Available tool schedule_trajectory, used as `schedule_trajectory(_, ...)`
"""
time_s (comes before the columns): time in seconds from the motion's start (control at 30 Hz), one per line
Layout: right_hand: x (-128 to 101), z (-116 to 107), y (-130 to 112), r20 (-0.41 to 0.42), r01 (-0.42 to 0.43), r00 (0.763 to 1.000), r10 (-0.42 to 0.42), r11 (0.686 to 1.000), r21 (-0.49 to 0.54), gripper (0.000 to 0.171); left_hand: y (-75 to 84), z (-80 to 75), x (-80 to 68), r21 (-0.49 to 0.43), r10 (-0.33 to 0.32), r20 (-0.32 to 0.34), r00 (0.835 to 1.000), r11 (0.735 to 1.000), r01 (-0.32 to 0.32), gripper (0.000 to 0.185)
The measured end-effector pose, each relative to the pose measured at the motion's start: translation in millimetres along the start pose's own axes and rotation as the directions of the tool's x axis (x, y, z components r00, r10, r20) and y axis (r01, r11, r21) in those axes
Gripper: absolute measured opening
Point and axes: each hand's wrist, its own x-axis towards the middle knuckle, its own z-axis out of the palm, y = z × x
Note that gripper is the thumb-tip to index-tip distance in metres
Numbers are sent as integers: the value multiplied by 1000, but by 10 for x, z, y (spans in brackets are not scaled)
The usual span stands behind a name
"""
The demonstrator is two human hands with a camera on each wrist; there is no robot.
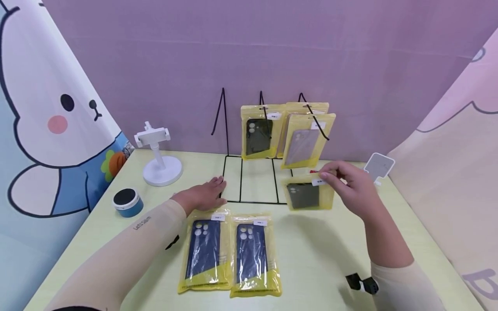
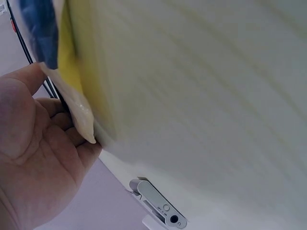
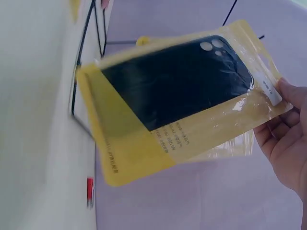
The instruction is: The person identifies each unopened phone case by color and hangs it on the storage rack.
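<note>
Item: yellow phone-case pouch (image 1: 310,195), pinched at its top edge by the right hand (image 1: 352,186), hanging above the worktop's (image 1: 311,250) far right part (light, floppy, likely slippery film); left hand (image 1: 204,195) flat, fingers straight.

White phone stand (image 1: 157,157); blue speaker (image 1: 127,201); grey card (image 1: 379,165).

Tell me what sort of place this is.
Probably a small staged phone-accessory display: a black wire rack hung with yellow-bagged phone cases, more bagged cases on the table, and a white phone stand before cartoon backdrops.
</note>
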Motion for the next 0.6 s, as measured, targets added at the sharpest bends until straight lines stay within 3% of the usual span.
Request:
schedule_trajectory(0.27, 265, 248, -147, -47, -6, 999, 12, 990, 137, 3, -3, 21, 15, -6, -5, 0, 1000, 1000, 5, 76)
schedule_trajectory(0.6, 573, 473, -385, -102, -11, 994, 49, 938, 346, 8, 14, -16, 0, -4, -12, 10, 1000, 1000, 12, 76)
